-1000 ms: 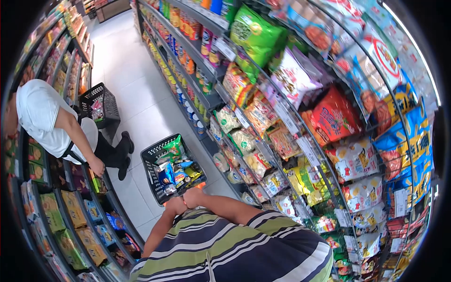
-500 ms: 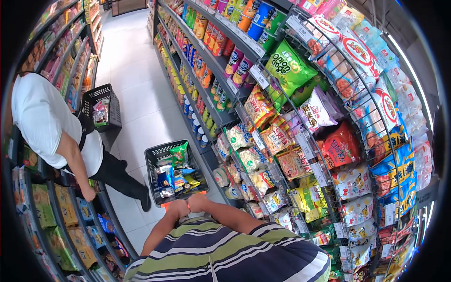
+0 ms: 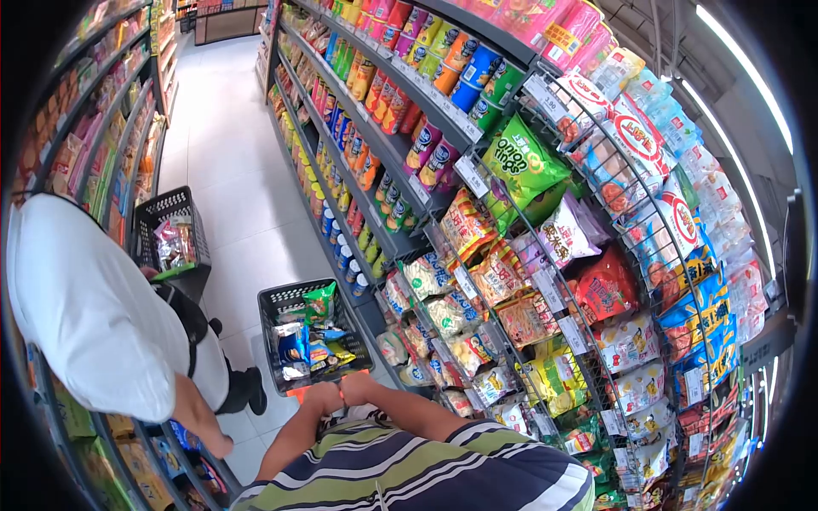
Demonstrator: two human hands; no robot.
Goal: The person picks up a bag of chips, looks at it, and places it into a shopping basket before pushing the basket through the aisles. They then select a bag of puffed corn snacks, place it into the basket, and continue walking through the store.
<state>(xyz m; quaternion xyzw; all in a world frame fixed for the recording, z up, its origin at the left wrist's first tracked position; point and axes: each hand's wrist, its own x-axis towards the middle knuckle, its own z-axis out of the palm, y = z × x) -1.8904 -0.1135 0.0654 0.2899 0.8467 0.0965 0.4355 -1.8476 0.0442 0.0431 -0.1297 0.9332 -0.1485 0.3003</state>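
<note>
My left hand [image 3: 322, 399] and my right hand [image 3: 357, 388] are side by side in front of my body, fingers closed at the near end of a black shopping basket [image 3: 277, 296]. Both appear wrapped round its orange handle [image 3: 298, 393], which shows beside them; the fingertips are hidden. Inside the basket lie a green snack bag [image 3: 320, 300], a blue packet [image 3: 296, 342] and several yellow and silver packets. A reddish band circles my right wrist.
At left stands another person in a white shirt [image 3: 94, 298], one arm hanging. Beyond them is a second black basket [image 3: 194, 223] with packets. Snack shelves line the left; canister shelves [image 3: 400, 106] and wire racks of bags [image 3: 545, 298] line the right. Pale floor tiles [image 3: 230, 153] run down the aisle.
The other person has come nearer and lower in view, and the second basket has shifted down. My view has tilted slightly; both hands stay at the basket's near end.
</note>
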